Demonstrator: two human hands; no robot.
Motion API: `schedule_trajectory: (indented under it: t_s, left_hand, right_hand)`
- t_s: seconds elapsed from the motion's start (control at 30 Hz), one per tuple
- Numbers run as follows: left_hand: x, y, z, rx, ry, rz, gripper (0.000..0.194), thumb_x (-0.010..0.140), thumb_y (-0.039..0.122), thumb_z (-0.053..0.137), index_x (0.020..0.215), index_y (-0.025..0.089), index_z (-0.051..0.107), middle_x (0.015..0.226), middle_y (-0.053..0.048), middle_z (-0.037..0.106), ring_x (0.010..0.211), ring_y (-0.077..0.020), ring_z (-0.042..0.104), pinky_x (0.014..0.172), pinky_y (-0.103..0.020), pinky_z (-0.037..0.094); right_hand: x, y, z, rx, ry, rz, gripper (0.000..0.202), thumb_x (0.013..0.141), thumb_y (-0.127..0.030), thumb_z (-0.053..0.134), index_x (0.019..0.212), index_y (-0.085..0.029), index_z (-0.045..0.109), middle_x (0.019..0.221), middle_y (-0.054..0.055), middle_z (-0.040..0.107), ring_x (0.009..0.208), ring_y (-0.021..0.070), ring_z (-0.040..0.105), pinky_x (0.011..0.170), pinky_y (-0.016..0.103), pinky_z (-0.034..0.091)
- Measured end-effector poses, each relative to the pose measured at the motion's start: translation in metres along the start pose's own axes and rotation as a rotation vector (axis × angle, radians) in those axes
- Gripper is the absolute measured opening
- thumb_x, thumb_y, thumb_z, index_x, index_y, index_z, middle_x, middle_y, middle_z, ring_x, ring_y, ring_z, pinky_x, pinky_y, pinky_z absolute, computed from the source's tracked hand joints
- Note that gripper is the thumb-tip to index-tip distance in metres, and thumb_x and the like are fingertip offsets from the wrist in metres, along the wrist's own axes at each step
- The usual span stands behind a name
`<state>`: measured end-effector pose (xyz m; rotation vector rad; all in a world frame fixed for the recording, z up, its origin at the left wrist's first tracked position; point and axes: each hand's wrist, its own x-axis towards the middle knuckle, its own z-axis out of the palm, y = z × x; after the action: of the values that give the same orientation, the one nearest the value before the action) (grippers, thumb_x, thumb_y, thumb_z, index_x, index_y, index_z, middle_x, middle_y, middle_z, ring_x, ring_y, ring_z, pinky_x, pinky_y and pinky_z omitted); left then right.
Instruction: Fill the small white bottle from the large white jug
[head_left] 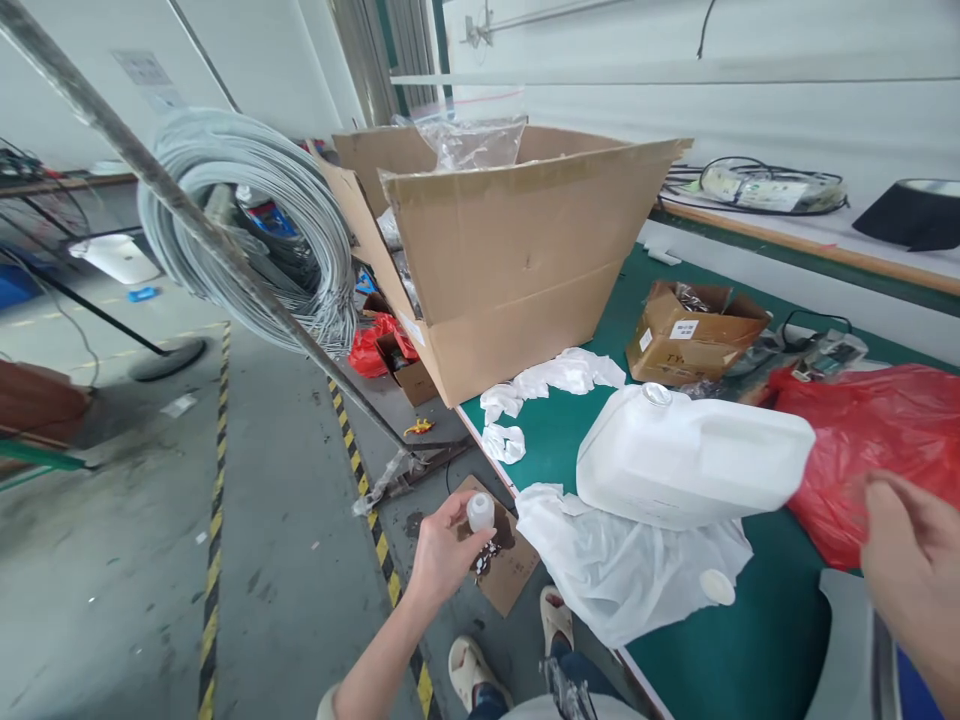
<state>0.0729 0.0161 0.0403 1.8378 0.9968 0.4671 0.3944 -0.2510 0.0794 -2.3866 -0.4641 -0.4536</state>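
My left hand is closed around a small translucent plastic bottle, held between thumb and fingers off the table's left edge. My right hand is at the right edge of the view, beside a red plastic bag. Its fingers are curled and smeared by motion, and I cannot make out anything in them. Between my hands a large white plastic jug lies on its side, partly on a crumpled white plastic bag. A round white cap rests on that bag.
A large open carton stands at the table's back left, near a small open box. White crumpled plastic lies before the carton. A slanted metal pole crosses the left, by coiled grey tubing. Flat cardboard lies on the floor.
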Motion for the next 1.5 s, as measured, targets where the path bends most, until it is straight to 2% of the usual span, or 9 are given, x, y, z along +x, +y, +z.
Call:
schedule_trajectory:
  t_s: [0.07,0.13,0.23,0.37,0.5,0.77,0.9,1.2,1.5]
  left_hand:
    - [-0.002,0.001,-0.001,-0.003,-0.001,-0.001,0.03,0.067,0.029,0.062,0.097,0.021,0.061,0.096,-0.004,0.069,0.089,-0.0219,0.063,0.076,-0.031,0.051]
    - [-0.004,0.002,-0.002,-0.005,-0.003,-0.001,0.03,0.067,0.028,0.062,0.097,0.022,0.061,0.096,-0.004,0.069,0.089,-0.0224,0.063,0.074,-0.032,0.052]
    - [-0.006,0.004,-0.003,-0.009,-0.002,0.0,0.028,0.067,0.027,0.062,0.094,0.02,0.061,0.093,-0.005,0.069,0.087,-0.0224,0.063,0.075,-0.033,0.052]
    - [-0.005,0.006,-0.003,-0.01,0.019,0.004,0.028,0.066,0.026,0.062,0.093,0.018,0.062,0.091,-0.006,0.07,0.085,-0.0225,0.064,0.077,-0.035,0.051]
    - [-0.006,0.005,-0.002,-0.011,0.034,0.008,0.03,0.065,0.026,0.063,0.094,0.019,0.062,0.092,-0.006,0.07,0.086,-0.023,0.064,0.076,-0.034,0.051]
    - [-0.005,0.0,0.008,-0.021,0.007,0.011,0.029,0.066,0.026,0.062,0.094,0.019,0.061,0.093,-0.005,0.069,0.088,-0.0229,0.063,0.078,-0.035,0.051]
    - [-0.004,0.0,0.021,-0.045,-0.013,0.023,0.029,0.067,0.024,0.061,0.095,0.02,0.061,0.093,-0.005,0.069,0.088,-0.0232,0.063,0.071,-0.032,0.052]
    - [0.0,-0.007,0.074,-0.078,-0.068,0.092,0.028,0.066,0.017,0.059,0.094,0.02,0.061,0.092,-0.003,0.068,0.084,-0.0199,0.062,0.072,-0.029,0.049]
    - [0.005,-0.033,0.122,-0.082,-0.076,0.13,0.03,0.065,0.013,0.057,0.094,0.02,0.06,0.094,-0.003,0.068,0.087,-0.0206,0.061,0.079,-0.032,0.049]
  right_hand:
    - [-0.03,0.025,0.011,-0.044,-0.145,0.114,0.059,0.078,-0.055,0.032,0.105,-0.008,0.057,0.092,0.022,0.061,0.079,0.0336,0.062,0.071,0.046,0.05]
    - [-0.059,0.042,0.027,-0.062,-0.314,0.151,0.064,0.067,-0.059,0.038,0.102,-0.008,0.057,0.091,0.022,0.061,0.071,0.0331,0.062,0.065,0.045,0.051]
    - [-0.091,0.057,0.052,-0.135,-0.498,0.19,0.082,0.056,-0.064,0.042,0.109,-0.002,0.053,0.093,0.024,0.057,0.08,0.0378,0.06,0.072,0.049,0.049]
    - [-0.112,0.067,0.073,-0.218,-0.626,0.218,0.092,0.059,-0.067,0.033,0.119,0.002,0.044,0.108,0.028,0.048,0.095,0.0427,0.054,0.079,0.053,0.044]
    - [-0.119,0.072,0.082,-0.251,-0.71,0.199,0.076,0.067,-0.057,0.03,0.118,-0.003,0.045,0.107,0.023,0.05,0.09,0.0373,0.058,0.077,0.049,0.046]
    - [-0.116,0.07,0.082,-0.245,-0.735,0.094,0.052,0.072,-0.042,0.03,0.1,-0.007,0.054,0.095,0.02,0.053,0.077,0.0328,0.06,0.067,0.044,0.048]
    - [-0.112,0.07,0.077,-0.221,-0.693,0.077,0.046,0.07,-0.044,0.033,0.093,-0.012,0.056,0.094,0.019,0.057,0.077,0.0328,0.061,0.061,0.042,0.049]
    - [-0.101,0.073,0.054,-0.162,-0.588,0.08,0.05,0.064,-0.053,0.038,0.095,-0.017,0.052,0.093,0.014,0.061,0.089,0.0323,0.06,0.068,0.042,0.05]
    - [-0.074,0.045,0.008,-0.094,-0.559,0.238,0.06,0.052,-0.059,0.044,0.094,-0.017,0.048,0.078,0.012,0.063,0.054,0.0258,0.061,0.055,0.039,0.051]
